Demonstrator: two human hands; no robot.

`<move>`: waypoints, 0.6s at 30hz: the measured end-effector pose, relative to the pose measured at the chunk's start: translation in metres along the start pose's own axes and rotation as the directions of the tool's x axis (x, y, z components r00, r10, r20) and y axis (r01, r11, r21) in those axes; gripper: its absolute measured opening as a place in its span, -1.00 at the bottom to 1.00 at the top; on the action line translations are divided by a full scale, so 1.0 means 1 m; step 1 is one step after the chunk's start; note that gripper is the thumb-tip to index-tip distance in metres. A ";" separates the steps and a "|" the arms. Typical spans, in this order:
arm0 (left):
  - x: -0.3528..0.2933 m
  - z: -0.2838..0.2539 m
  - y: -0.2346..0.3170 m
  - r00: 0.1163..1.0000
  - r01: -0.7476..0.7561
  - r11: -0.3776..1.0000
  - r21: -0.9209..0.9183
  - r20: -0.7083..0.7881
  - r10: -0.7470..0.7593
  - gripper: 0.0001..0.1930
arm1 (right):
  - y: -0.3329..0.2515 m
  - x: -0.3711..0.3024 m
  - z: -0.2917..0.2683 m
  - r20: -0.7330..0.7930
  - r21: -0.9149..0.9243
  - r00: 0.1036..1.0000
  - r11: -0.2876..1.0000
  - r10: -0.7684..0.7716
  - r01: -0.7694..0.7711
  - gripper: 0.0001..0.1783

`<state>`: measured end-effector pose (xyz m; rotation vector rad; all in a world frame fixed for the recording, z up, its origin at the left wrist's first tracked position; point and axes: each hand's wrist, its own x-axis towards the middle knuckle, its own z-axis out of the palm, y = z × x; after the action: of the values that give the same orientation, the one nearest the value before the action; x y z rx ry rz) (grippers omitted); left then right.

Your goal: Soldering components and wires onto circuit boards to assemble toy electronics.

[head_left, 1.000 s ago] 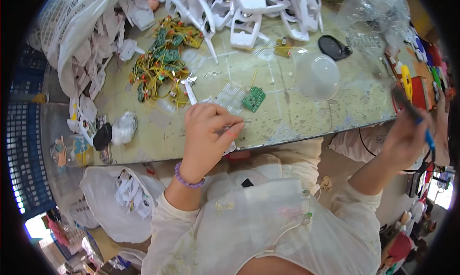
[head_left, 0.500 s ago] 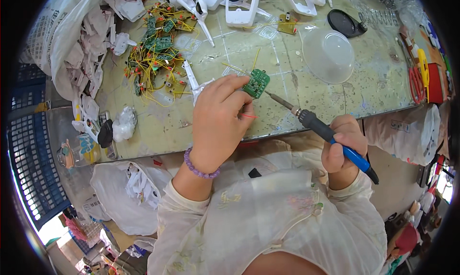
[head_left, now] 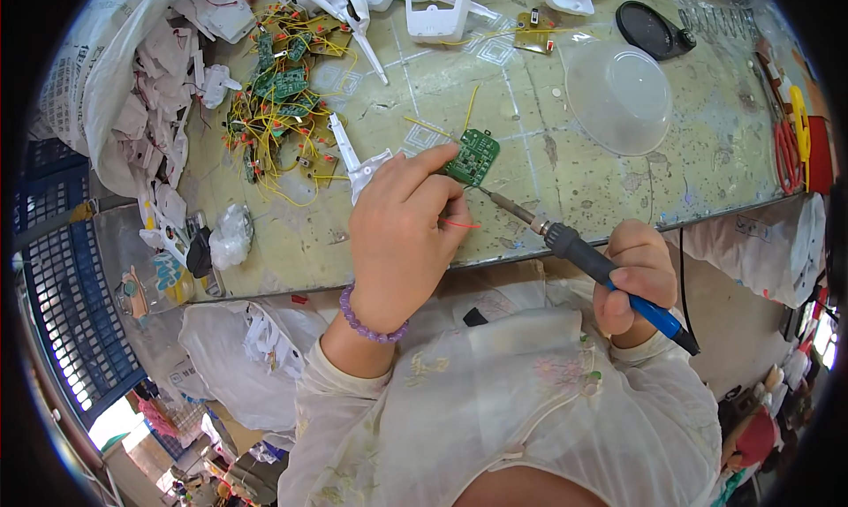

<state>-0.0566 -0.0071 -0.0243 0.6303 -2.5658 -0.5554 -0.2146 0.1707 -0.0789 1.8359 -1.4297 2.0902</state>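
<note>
Between the thumb side and fingers of my left hand [head_left: 402, 233] is a small green circuit board [head_left: 474, 158], held at its left edge above the bench. Two yellow wires [head_left: 471, 109] stick out past the board's far side. A thin red wire [head_left: 462, 225] also pokes out from under those curled fingers. My right hand [head_left: 638, 273] is wrapped round the blue and black handle of a soldering iron [head_left: 579, 249]. Its metal tip is at the board's near edge; whether it touches, I cannot tell. The left thumb is mostly hidden.
Green boards with tangled yellow wires [head_left: 287, 87] lie at the far left, beside a heap of white plastic parts [head_left: 163, 83]. A white plastic arm [head_left: 349, 154] lies just beyond my left hand. Farther right are a translucent round lid [head_left: 618, 101], a black dish [head_left: 649, 30] and red-handled pliers [head_left: 786, 158].
The soldering iron's tip has shifted from the board's right side down to its near edge. My left hand keeps its hold on the board. The whole view has shifted slightly.
</note>
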 end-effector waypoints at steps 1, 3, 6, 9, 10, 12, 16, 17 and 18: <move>0.000 0.000 0.000 1.000 0.003 1.000 0.003 -0.005 -0.003 -0.88 | -0.001 0.000 0.000 -0.001 0.001 1.000 1.000 0.001 -0.001 -0.77; 0.000 0.000 0.000 1.000 0.006 1.000 0.007 -0.009 -0.006 -0.88 | -0.002 0.001 -0.001 0.039 -0.020 0.999 1.000 0.016 -0.015 -0.77; 0.000 0.000 0.000 1.000 -0.025 0.999 0.027 -0.010 0.025 -0.88 | -0.003 0.001 -0.001 0.046 -0.033 0.999 0.999 0.019 -0.018 -0.76; 0.000 0.000 0.000 1.000 -0.025 0.999 0.024 -0.011 0.025 -0.88 | -0.003 0.003 0.000 0.057 -0.039 0.998 0.999 0.026 -0.024 -0.77; 0.000 0.001 0.000 1.000 -0.020 1.000 0.024 -0.010 0.020 -0.88 | -0.003 0.004 0.000 0.057 -0.039 0.998 0.999 0.025 -0.023 -0.77; 0.000 0.001 0.000 1.000 -0.013 1.000 0.024 -0.011 0.014 -0.88 | -0.004 0.005 0.000 0.079 -0.060 0.996 0.998 0.032 -0.027 -0.77; 0.000 0.001 0.000 1.000 -0.010 1.000 0.025 -0.018 0.011 -0.88 | -0.003 0.003 0.001 0.055 -0.048 0.998 0.999 0.018 -0.016 -0.77; 0.000 0.002 0.000 1.000 -0.014 1.000 0.025 -0.020 0.015 -0.88 | -0.003 0.003 0.001 0.055 -0.053 0.998 0.998 0.020 -0.017 -0.77; 0.000 0.002 -0.001 1.000 -0.013 1.000 0.023 -0.022 0.013 -0.88 | -0.004 0.003 0.001 0.055 -0.059 0.998 0.998 0.022 -0.019 -0.77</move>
<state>-0.0573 -0.0071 -0.0265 0.6236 -2.5575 -0.5121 -0.2131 0.1708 -0.0743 1.8803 -1.5114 1.9990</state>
